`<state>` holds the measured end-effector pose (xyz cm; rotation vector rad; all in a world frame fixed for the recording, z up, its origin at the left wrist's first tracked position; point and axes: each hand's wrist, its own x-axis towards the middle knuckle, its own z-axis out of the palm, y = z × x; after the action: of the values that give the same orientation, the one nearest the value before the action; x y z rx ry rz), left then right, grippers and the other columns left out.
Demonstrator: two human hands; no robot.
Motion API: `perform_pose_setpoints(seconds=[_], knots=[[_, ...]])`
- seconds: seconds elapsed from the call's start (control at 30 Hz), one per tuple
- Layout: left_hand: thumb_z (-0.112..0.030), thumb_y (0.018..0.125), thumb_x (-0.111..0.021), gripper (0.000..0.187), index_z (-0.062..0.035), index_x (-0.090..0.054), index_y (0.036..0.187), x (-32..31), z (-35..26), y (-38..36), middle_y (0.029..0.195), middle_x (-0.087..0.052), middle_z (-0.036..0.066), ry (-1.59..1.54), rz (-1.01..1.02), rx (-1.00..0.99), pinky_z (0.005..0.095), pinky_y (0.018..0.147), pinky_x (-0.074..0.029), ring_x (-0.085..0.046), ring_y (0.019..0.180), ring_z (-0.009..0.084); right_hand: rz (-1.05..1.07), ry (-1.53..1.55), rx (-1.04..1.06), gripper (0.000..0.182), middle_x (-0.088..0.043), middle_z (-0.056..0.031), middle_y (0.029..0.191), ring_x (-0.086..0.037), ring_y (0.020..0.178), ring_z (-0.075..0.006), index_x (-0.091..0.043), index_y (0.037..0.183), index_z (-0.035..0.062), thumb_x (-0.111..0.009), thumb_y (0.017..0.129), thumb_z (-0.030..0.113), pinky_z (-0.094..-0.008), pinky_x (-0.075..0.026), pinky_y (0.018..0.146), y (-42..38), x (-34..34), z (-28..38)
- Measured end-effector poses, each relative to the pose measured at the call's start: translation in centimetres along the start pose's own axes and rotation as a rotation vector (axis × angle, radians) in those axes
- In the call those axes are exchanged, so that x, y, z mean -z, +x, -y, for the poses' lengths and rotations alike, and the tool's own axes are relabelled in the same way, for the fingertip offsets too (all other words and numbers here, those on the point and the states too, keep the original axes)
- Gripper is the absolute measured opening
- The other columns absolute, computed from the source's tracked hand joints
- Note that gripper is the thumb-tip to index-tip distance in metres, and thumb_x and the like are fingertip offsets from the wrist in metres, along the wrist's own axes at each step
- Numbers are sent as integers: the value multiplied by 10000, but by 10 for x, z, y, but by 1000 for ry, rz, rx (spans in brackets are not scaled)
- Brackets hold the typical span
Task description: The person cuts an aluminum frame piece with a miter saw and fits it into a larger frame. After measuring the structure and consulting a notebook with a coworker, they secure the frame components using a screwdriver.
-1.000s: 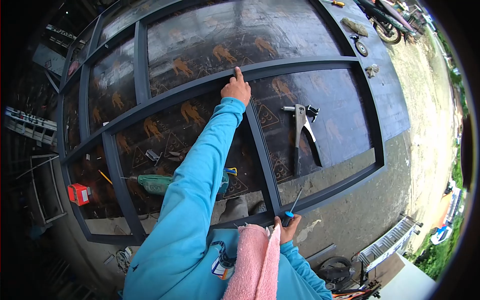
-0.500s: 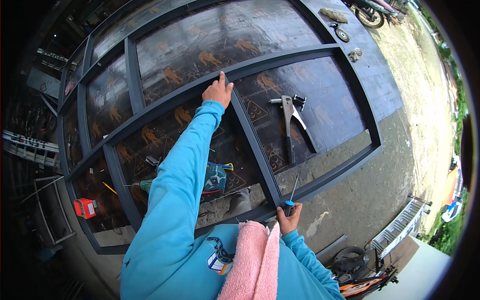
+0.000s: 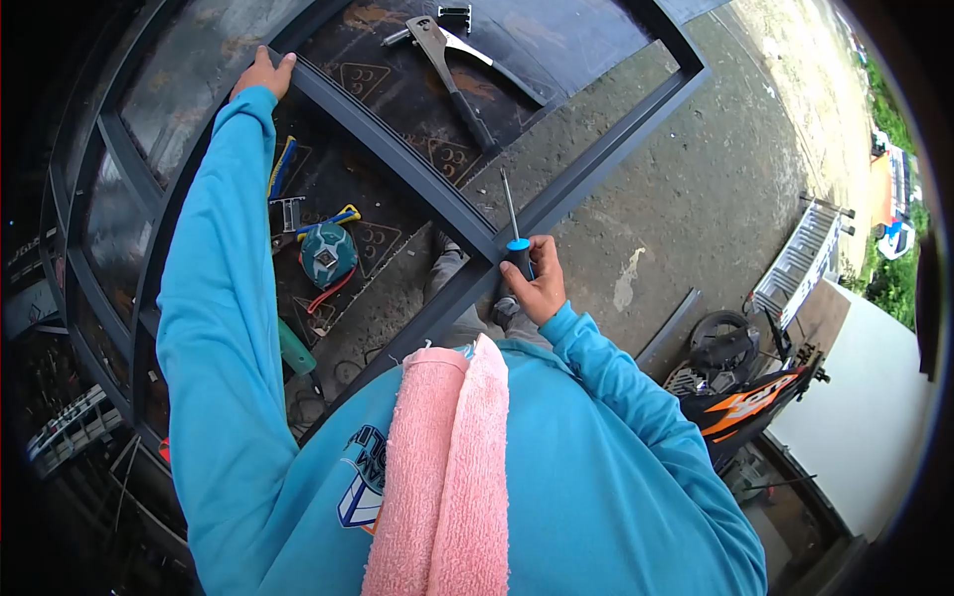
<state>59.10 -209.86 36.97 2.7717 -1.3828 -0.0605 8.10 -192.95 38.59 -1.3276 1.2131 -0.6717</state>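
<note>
A large dark grey metal frame (image 3: 397, 159) lies flat over dark printed boards. My left hand (image 3: 262, 74) reaches far out and rests its fingers on the frame where an upright bar meets a cross bar. My right hand (image 3: 535, 286) is closed around a screwdriver (image 3: 513, 228) with a blue and black handle, its shaft pointing away along the frame's near corner. A pink towel (image 3: 447, 467) hangs over my shoulder, over a blue long-sleeved shirt.
A hand riveter (image 3: 452, 60) lies on the board inside the frame. A green drill (image 3: 328, 253) and small tools lie in the neighbouring bay. Bare concrete ground (image 3: 686, 179) spreads right, with a ladder (image 3: 800, 263) and an orange and black motorcycle (image 3: 740, 382).
The view has tipped down and toward my body, so the frame slid up and left. My left hand stays on the frame joint; my right hand still holds the screwdriver at the near corner.
</note>
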Motion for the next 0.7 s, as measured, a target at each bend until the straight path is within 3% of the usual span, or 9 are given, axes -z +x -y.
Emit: perform_pose_setpoints(seconds=[0.1,0.13,0.2,0.27,0.4,0.43,0.53,0.57,0.7], knots=[[-381,835,-635,575,-42,-481,1273,35,-24,-62,1082,-644,137,-478,68,15,423,852,-486,-628,969,300,7,167,-41,330,-548,-42,888,-504,656,-56,-437,1090,25,-648,842,77,-234,-410,555,-27,26,-7],[-198,775,-688,392,-16,-547,1092,35,-34,-96,929,-627,87,-737,51,-14,334,740,-495,-606,807,196,-34,187,-37,329,-544,-34,879,-502,660,-57,-434,1089,32,-645,840,68,-230,-412,561,-39,35,-10],[-68,815,-580,221,-38,-545,1031,57,-59,-185,837,-561,35,-1156,403,93,229,627,-449,-518,698,101,-32,254,-97,315,-541,-27,871,-504,665,-57,-434,1098,35,-627,851,66,-226,-416,564,-63,58,-21],[27,847,-457,194,-46,-518,1017,80,-89,-280,939,-532,54,-1571,686,206,259,688,-488,-552,778,126,-6,255,-144,314,-542,-27,869,-507,669,-57,-433,1108,38,-619,857,66,-226,-423,565,-88,82,-37],[30,830,-464,186,-33,-528,993,84,-133,-412,882,-548,67,-1692,1008,354,274,696,-497,-565,744,142,20,318,-256,319,-549,-27,850,-521,675,-61,-432,1128,39,-607,863,69,-229,-443,562,-130,110,-55],[6,836,-463,175,-24,-541,990,80,-139,-427,816,-537,53,-1710,1002,384,251,625,-459,-523,670,123,22,418,-304,331,-553,-28,829,-530,664,-72,-432,1131,39,-614,857,71,-234,-456,562,-138,113,-61],[-24,846,-459,184,-10,-559,1000,50,-134,-422,773,-520,27,-1601,715,256,233,564,-399,-457,618,93,-19,576,-390,349,-555,-28,807,-539,644,-84,-433,1122,36,-638,846,95,-241,-463,555,-144,101,-85],[-101,857,-495,170,-8,-598,956,44,-138,-413,729,-486,-8,-1361,566,222,224,538,-339,-389,591,66,-43,574,-368,366,-557,-27,788,-540,621,-87,-447,1102,34,-673,829,127,-244,-452,524,-136,87,-88],[-299,844,-623,359,25,-627,998,18,-146,-386,754,-547,18,-912,504,179,237,550,-364,-447,618,98,-42,728,-311,437,-577,-59,843,-550,583,-101,-468,1016,18,-766,752,198,-257,-464,504,-74,15,-89]])
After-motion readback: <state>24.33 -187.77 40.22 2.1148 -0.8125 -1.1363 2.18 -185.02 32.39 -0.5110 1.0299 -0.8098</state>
